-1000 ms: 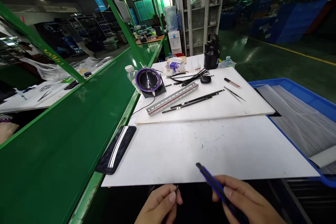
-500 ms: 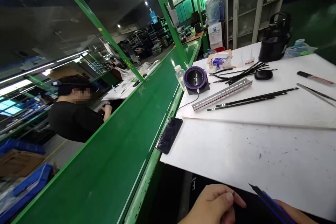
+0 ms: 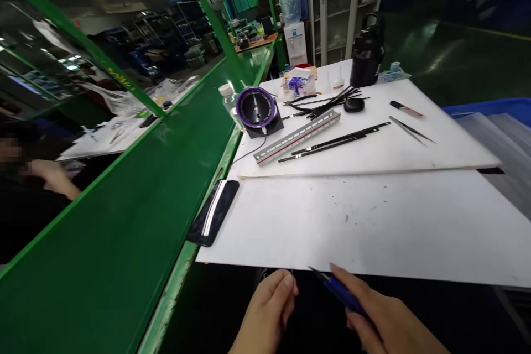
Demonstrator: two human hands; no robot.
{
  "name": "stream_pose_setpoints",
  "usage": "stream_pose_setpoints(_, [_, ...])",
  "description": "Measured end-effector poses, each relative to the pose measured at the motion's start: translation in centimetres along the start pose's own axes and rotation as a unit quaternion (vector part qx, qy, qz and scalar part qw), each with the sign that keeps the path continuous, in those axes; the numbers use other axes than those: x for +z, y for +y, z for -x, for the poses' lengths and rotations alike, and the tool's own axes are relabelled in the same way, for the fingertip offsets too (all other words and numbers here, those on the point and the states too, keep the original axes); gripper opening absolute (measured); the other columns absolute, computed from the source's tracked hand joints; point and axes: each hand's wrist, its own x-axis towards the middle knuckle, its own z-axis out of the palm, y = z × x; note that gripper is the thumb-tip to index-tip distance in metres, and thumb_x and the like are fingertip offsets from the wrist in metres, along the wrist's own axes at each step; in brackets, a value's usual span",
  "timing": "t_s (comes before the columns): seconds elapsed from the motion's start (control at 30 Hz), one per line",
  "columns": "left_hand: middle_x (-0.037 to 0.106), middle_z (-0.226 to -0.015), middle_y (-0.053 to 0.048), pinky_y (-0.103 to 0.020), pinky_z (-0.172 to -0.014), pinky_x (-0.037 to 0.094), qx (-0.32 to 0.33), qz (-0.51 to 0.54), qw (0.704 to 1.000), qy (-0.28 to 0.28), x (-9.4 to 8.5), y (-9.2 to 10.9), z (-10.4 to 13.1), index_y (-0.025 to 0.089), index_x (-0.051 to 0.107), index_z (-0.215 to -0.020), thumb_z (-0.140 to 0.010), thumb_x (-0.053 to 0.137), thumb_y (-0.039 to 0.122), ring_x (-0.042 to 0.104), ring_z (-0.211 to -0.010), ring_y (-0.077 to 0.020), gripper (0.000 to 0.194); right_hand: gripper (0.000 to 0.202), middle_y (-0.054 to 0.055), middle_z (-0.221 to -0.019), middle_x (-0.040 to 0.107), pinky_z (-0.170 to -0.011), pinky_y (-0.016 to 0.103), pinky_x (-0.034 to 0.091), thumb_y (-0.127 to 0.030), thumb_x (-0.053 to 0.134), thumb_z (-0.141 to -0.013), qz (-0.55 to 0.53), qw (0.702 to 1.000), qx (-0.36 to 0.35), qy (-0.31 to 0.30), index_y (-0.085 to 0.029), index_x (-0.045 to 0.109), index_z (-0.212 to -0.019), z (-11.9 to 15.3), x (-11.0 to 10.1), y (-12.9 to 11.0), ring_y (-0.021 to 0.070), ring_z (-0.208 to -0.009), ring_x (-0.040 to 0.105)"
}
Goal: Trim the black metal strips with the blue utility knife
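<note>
My right hand (image 3: pixel 385 318) grips a blue and black pen-like tool (image 3: pixel 338 289), its tip pointing up and left just below the near edge of the white board (image 3: pixel 352 227). My left hand (image 3: pixel 269 310) sits close beside it with fingertips pinched on something tiny and dark; what it is cannot be made out. Both hands hover below the table's front edge, a few centimetres apart.
A phone (image 3: pixel 213 213) lies at the board's left edge beside the green conveyor (image 3: pixel 124 204). Farther back lie a grey ruler-like bar (image 3: pixel 296 137), thin black strips (image 3: pixel 336 142), a purple-ringed round device (image 3: pixel 257 108), tweezers (image 3: pixel 410 130), a black jug (image 3: pixel 367 58). A blue bin (image 3: pixel 498 108) stands right. Another person's hand (image 3: pixel 50 174) shows at left.
The view swung left toward the conveyor and a co-worker, then came back over the table. My hands stayed low at the front edge, still holding the tool and the tiny piece.
</note>
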Motion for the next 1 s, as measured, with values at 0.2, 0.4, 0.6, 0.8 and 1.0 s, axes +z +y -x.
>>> stream_pose_setpoints(0.2, [0.035,-0.047,0.008,-0.023,-0.041,0.012,-0.04,0.012,0.999,-0.019,0.5,-1.1,-1.0,0.018,0.055,-0.076,-0.088,0.049,0.053,0.019,-0.04,-0.0062,0.038,0.059,0.009,-0.098,0.065,-0.071,0.039,0.051,-0.016,0.032,-0.09,0.129,0.991,-0.028,-0.019,-0.03,0.032,-0.148,-0.4,-0.2,0.2,0.025,-0.077,0.064])
stream_pose_setpoints(0.4, [0.033,-0.048,0.009,-0.021,-0.042,0.015,-0.052,0.031,0.998,-0.006,0.6,-0.9,-2.0,0.017,0.057,-0.076,-0.088,0.053,0.049,0.02,-0.041,-0.0056,0.035,0.08,0.004,-0.087,0.062,-0.054,0.03,0.036,-0.009,0.04,-0.081,0.251,0.966,-0.006,-0.067,-0.038,0.016,-0.151,-0.9,0.2,0.1,0.0225,-0.064,0.061])
stream_pose_setpoints(0.6, [0.031,-0.048,0.01,-0.022,-0.042,0.014,-0.088,0.025,0.996,0.015,0.9,-0.4,-1.9,0.017,0.056,-0.075,-0.083,0.059,0.052,0.019,-0.042,-0.0056,0.036,0.078,0.004,-0.088,0.062,-0.05,0.029,0.024,-0.014,0.042,-0.082,0.281,0.957,0.003,-0.072,-0.04,0.014,-0.15,-1.4,0.0,-0.4,0.022,-0.061,0.06])
stream_pose_setpoints(0.8, [0.032,-0.05,0.009,-0.024,-0.044,0.012,-0.114,-0.004,0.993,0.037,0.9,-0.3,-1.7,0.018,0.055,-0.075,-0.085,0.054,0.054,0.018,-0.045,-0.0067,0.037,0.079,0.004,-0.084,0.061,-0.047,0.029,0.02,-0.016,0.044,-0.081,0.294,0.953,-0.01,-0.073,-0.037,0.013,-0.151,-1.8,0.2,-0.8,0.0203,-0.055,0.057])
stream_pose_setpoints(1.0, [0.033,-0.052,0.008,-0.024,-0.045,0.016,-0.104,-0.033,0.993,0.047,1.4,0.2,-1.6,0.019,0.053,-0.069,-0.086,0.052,0.055,0.022,-0.046,-0.0082,0.04,0.078,0.004,-0.085,0.061,-0.046,0.028,0.02,-0.015,0.044,-0.082,0.298,0.951,-0.003,-0.086,-0.037,0.014,-0.15,-2.1,0.2,-1.0,0.0198,-0.056,0.058])
